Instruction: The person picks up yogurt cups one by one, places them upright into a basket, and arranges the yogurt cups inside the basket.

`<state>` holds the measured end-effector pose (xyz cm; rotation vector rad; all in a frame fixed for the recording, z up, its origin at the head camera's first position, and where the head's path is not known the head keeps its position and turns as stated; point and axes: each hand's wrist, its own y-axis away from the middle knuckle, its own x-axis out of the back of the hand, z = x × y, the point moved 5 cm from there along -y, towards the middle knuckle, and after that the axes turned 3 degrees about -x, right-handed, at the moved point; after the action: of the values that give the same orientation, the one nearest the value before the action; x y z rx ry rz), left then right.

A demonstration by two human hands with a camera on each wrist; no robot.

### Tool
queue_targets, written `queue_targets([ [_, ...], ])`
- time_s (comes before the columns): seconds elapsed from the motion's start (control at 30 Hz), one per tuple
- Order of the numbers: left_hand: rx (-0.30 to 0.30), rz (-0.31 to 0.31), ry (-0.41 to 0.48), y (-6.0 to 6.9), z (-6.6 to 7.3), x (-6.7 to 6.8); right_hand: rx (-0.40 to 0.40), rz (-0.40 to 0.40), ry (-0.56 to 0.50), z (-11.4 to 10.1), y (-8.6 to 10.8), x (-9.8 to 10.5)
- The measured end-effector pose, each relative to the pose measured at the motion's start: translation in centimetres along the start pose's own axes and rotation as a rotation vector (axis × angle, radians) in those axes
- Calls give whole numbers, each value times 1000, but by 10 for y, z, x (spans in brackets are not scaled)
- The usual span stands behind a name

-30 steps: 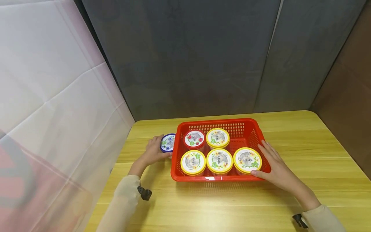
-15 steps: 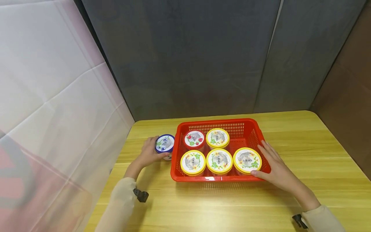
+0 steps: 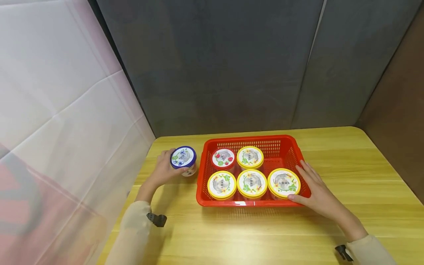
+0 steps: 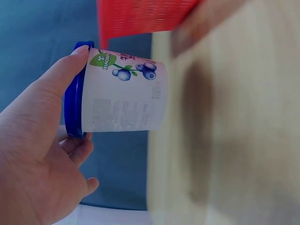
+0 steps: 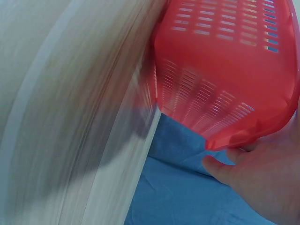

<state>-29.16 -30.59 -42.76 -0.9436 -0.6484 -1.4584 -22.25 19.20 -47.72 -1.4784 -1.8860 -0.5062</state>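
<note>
My left hand holds an ice cream tub with a blue lid and blueberry print, just left of the red plastic basket. In the left wrist view the tub is gripped around its lid, its base above the table. My right hand grips the basket's right front corner, thumb on the front rim and fingers over the right rim. Inside the basket stand a red-lidded tub at the back left and several yellow-lidded tubs. The right wrist view shows the basket's outer wall beside the hand.
The wooden table extends in front of the basket and to both sides. A dark grey panel stands behind it, a pale printed sheet on the left and a brown panel on the right.
My left hand has moved the blue-lidded tub leftward and up, away from the basket's left side, so more of it shows. The right hand and basket have stayed in place.
</note>
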Motion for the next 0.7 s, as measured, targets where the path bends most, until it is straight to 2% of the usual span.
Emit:
queue_targets([
  [0.37,-72,83,-31,-14,37,44,2,2,-4,-1,0,0],
  [0.53,-63,86,-55,-18,49,53,3,1,-4,-2,0,0],
  [0.7,-61,80,-39,-24,66,55,-2,4,-1,-2,-1,0],
])
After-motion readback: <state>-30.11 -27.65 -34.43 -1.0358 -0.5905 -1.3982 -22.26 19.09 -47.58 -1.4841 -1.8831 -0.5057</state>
